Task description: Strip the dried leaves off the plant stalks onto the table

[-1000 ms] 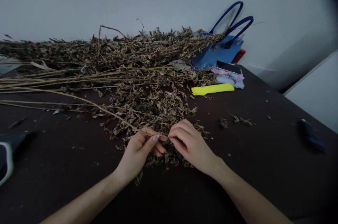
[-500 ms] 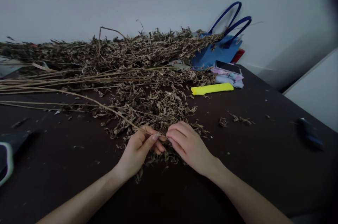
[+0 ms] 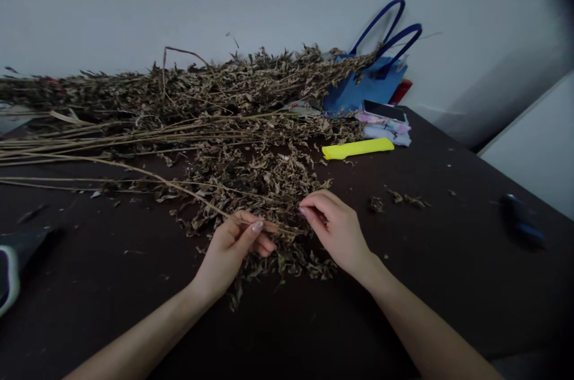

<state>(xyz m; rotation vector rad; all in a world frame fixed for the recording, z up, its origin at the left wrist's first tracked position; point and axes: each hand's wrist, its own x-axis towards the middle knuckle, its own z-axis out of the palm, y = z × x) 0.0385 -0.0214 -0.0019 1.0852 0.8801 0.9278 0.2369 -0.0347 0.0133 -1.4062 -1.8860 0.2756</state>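
**On the dark table, near edge: stripping a dry stalk**

Your stalk (image 3: 179, 187) lies slantwise across the table (image 3: 426, 260). Its thin end is pinched between the thumb and fingers of your left hand (image 3: 233, 245), just over the leaf pile (image 3: 264, 177). Your right hand (image 3: 338, 230) sits near the tip, fingers curled toward the thumb; whether it grips stem or leaf cannot be told.

Probably best: keep the left pinch firm and low. Draw the right along the stem in one steady pull, so the brittle leaves drop onto the pile rather than scatter.

Half a second ago your hands met fingertip to fingertip. Now they stand apart, the right having slid off rightward and bared a short length of stem. The yellow bar (image 3: 357, 148) and bag (image 3: 363, 84) behind lie as before.
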